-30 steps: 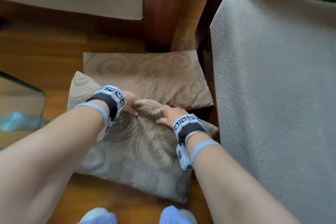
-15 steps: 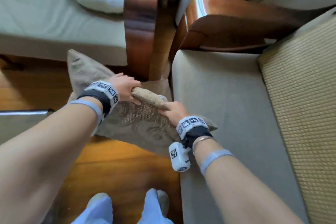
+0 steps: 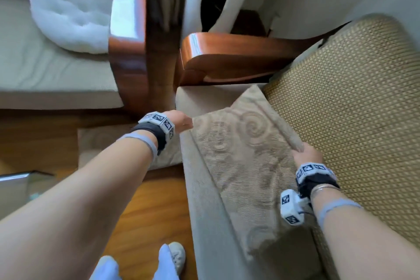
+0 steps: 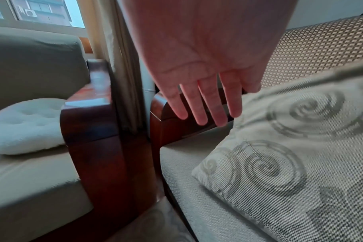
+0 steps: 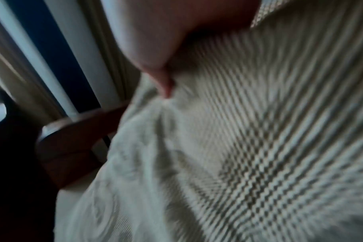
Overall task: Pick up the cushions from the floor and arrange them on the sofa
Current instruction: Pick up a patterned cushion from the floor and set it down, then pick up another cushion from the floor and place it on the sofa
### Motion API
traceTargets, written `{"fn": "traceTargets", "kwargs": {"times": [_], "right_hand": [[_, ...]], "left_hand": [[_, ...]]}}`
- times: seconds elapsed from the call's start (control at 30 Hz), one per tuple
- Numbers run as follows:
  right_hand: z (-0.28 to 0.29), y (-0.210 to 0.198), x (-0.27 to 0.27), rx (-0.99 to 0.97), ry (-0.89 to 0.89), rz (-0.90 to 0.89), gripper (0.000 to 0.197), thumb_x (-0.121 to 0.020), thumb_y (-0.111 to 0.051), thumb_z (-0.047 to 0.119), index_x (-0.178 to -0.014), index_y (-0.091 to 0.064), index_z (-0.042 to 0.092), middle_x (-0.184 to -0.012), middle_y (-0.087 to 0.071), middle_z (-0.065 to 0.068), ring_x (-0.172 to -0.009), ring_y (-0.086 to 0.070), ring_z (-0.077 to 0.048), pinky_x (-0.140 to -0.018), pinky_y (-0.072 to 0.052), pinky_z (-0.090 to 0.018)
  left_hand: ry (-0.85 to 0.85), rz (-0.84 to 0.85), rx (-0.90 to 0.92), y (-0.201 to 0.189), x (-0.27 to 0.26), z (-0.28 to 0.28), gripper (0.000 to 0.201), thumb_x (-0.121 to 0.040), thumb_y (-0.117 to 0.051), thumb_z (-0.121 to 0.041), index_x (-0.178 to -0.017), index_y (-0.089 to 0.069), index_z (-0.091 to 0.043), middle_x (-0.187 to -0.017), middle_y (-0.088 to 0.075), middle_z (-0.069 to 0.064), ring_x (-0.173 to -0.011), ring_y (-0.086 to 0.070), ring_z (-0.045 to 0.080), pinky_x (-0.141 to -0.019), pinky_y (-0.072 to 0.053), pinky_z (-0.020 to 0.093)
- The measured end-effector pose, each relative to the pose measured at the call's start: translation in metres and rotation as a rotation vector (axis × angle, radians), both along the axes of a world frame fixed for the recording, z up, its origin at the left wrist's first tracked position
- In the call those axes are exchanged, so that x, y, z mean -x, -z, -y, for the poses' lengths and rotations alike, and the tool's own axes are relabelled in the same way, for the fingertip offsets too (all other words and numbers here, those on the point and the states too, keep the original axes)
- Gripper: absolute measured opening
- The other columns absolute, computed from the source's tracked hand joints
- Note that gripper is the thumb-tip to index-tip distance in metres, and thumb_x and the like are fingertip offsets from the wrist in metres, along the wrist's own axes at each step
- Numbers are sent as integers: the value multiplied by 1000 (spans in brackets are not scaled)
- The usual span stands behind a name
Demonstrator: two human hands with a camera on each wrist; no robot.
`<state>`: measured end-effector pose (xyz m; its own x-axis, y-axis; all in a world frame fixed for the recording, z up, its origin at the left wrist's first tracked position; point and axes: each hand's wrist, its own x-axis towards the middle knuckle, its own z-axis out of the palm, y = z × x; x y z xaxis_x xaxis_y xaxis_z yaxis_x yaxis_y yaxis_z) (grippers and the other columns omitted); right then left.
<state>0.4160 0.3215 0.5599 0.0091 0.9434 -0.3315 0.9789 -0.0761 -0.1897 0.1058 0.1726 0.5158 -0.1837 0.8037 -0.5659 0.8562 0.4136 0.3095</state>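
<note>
A beige swirl-patterned cushion [image 3: 241, 161] lies on the sofa seat [image 3: 204, 223], its far edge leaning on the woven back cushion [image 3: 354, 109]. My right hand [image 3: 305, 154] grips that cushion's upper right edge; in the right wrist view the thumb [image 5: 164, 81] pinches the fabric of the cushion [image 5: 259, 147]. My left hand [image 3: 181, 120] hovers just left of the cushion. Seen from the left wrist, its fingers [image 4: 201, 106] are straight and spread, clear of the cushion [image 4: 290, 163]. A second swirl cushion [image 3: 102, 141] lies on the floor, partly hidden under my left forearm.
A wooden armrest [image 3: 227, 59] bounds the seat at the far end. Across a narrow gap stands another sofa with a white round cushion [image 3: 70, 11]. A glass table corner [image 3: 13, 186] shows at the left over the wooden floor [image 3: 147, 211]. My feet stand by the sofa's front.
Both hands lifted the cushion from the floor and carried it right onto the sofa seat. The left hand has let go and opened; the right hand still holds the edge.
</note>
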Motion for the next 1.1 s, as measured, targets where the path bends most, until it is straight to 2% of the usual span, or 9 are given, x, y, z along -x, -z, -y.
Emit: {"fn": "traceTargets", "kwargs": {"times": [0.07,0.2,0.33,0.43,0.53,0.73,0.83,0.97,1.1], "right_hand": [[-2,14,-6,-81,-7,129,47,-83,-58,10,-129,-53,13,-129,-48,-22,-116,-51,-40,-98,-42,-45],[4,56,43,0,-222,222,44,-86,-48,5,-129,-53,14,-135,-43,-19,-128,-39,-37,-105,-34,-44],[19,107,114,68,-365,212,34,-85,-47,4,-112,-65,13,-127,-54,-16,-122,-46,-36,-103,-37,-38],[34,141,169,152,-413,220,33,-87,-46,7,-111,-68,15,-125,-61,-12,-121,-51,-34,-100,-42,-35],[56,181,227,238,-452,180,31,-88,-45,8,-108,-68,16,-119,-66,-14,-111,-59,-33,-90,-49,-33],[106,287,299,378,-571,189,30,-92,-44,9,-110,-67,12,-115,-66,-15,-101,-65,-33,-85,-54,-35],[112,355,315,429,-584,241,28,-92,-46,10,-111,-67,10,-115,-66,-14,-103,-65,-32,-82,-52,-32],[102,445,328,428,-568,296,26,-91,-48,13,-109,-66,5,-115,-67,-16,-104,-65,-32,-77,-49,-29],[83,519,331,351,-417,323,32,-94,-48,18,-122,-59,6,-126,-59,-16,-116,-58,-32,-92,-46,-36]], "left_hand": [[-7,10,20,13,-5,-7,36,-97,-38,-30,-117,-60,-10,-117,-61,7,-112,-58,30,-84,-44,31],[3,51,19,44,1,-10,35,-98,-39,-29,-123,-59,-13,-125,-63,13,-114,-59,30,-98,-48,38],[-29,79,38,80,36,12,36,-97,-42,-30,-120,-61,-10,-126,-62,16,-114,-59,32,-98,-46,36],[-89,89,123,114,80,37,33,-94,-42,-33,-113,-63,-16,-124,-62,13,-110,-59,31,-96,-46,34],[-130,58,176,150,122,61,31,-94,-42,-32,-113,-63,-18,-123,-62,12,-110,-60,31,-95,-46,33],[-179,5,370,249,169,106,34,-92,-43,-18,-121,-61,-17,-127,-61,10,-115,-59,29,-97,-47,33],[-202,3,398,308,184,123,37,-94,-50,-27,-127,-54,-14,-128,-60,11,-117,-58,29,-97,-47,36],[-250,-7,396,391,198,138,47,-89,-58,-34,-132,-49,-20,-130,-54,12,-118,-56,29,-101,-46,39],[-290,-42,403,464,202,142,53,-87,-60,-36,-136,-43,-28,-132,-47,10,-121,-51,31,-102,-45,46]]}}
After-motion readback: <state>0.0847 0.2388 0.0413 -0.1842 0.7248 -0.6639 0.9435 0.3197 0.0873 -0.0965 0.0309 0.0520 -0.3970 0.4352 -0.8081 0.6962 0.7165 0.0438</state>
